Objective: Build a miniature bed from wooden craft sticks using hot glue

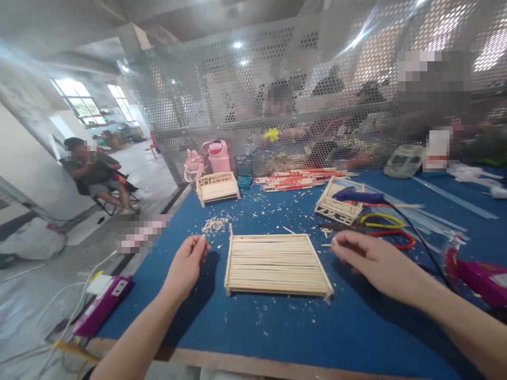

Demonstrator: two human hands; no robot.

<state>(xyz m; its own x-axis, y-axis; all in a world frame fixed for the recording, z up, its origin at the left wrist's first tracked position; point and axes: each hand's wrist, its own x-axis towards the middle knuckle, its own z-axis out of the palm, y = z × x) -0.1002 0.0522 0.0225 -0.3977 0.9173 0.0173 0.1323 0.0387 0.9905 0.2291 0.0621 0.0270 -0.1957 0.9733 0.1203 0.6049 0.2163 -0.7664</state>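
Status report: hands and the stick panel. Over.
Left hand pinched shut, left of stick panel. Right hand curled, right of it; neither touches it. Panel flat on blue table. Glue gun and scissors beyond right hand.

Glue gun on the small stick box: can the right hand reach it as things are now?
Probably yes. The right hand rests just in front of the glue gun. Only the flat yellow and red loops lie between them, so the hand could pass over them.
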